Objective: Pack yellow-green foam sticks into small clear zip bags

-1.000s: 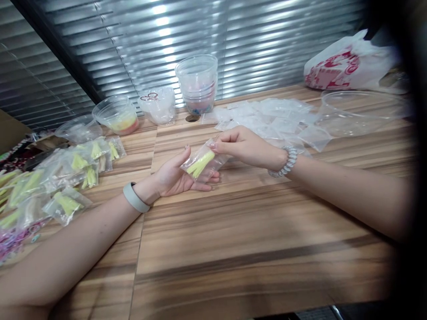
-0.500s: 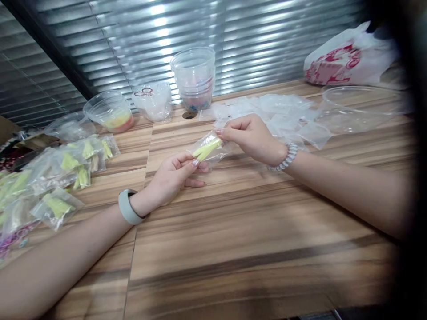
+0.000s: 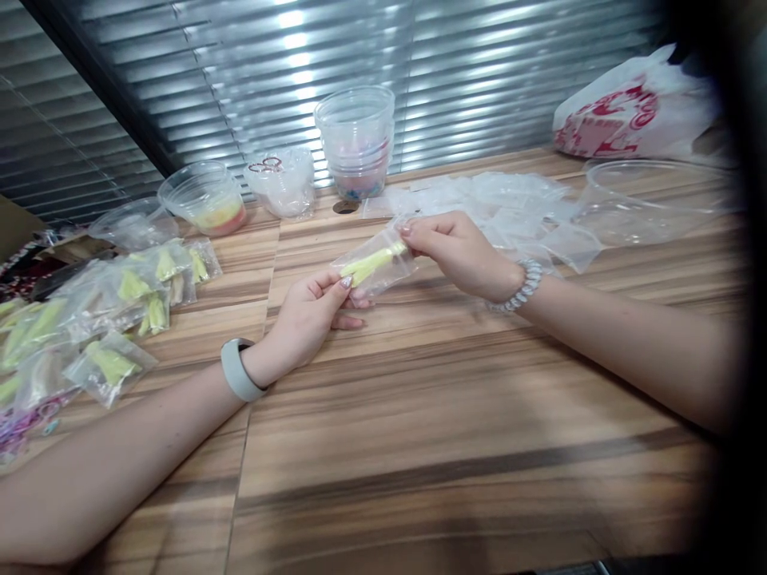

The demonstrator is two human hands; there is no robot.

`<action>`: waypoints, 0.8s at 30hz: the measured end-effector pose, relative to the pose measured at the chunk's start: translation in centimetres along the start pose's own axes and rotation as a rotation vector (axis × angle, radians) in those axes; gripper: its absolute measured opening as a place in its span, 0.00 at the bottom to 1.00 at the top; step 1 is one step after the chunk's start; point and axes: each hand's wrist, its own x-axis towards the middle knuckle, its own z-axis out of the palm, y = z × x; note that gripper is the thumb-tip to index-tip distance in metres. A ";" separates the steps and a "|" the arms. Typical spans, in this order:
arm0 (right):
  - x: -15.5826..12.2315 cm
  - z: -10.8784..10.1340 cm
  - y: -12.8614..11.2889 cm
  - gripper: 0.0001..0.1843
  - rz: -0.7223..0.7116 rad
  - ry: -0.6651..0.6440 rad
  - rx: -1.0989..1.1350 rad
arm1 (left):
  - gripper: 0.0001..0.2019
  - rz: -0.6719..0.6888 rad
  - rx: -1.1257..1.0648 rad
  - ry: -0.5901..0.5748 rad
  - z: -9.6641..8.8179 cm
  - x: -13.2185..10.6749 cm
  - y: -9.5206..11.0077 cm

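Note:
A small clear zip bag (image 3: 376,266) holding pale yellow-green strips hangs above the wooden table between my hands. My left hand (image 3: 308,315) pinches its lower left end between thumb and fingers. My right hand (image 3: 459,254) grips its upper right corner with fingertips and thumb. The strips lie lengthwise inside, and my right fingertips are touching the end of them through the plastic. A pale band circles my left wrist (image 3: 240,370), and a coiled bracelet (image 3: 524,286) sits on my right wrist.
Filled bags of yellow-green strips (image 3: 113,299) lie heaped on the table's left. A loose heap of flat clear bags (image 3: 497,200) and a wide clear bowl (image 3: 653,200) lie to the right. Stacked plastic cups (image 3: 356,144) and a red-printed white carrier bag (image 3: 635,116) stand behind.
My left hand has turned from palm-up under the bag to pinching its end. The bag has swung from a downward slant to nearly level, and both hands now hold it.

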 end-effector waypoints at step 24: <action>0.6 -1.7 -0.5 0.11 -0.249 -0.211 -0.209 | 0.14 0.006 -0.138 0.038 -0.6 0.5 -0.5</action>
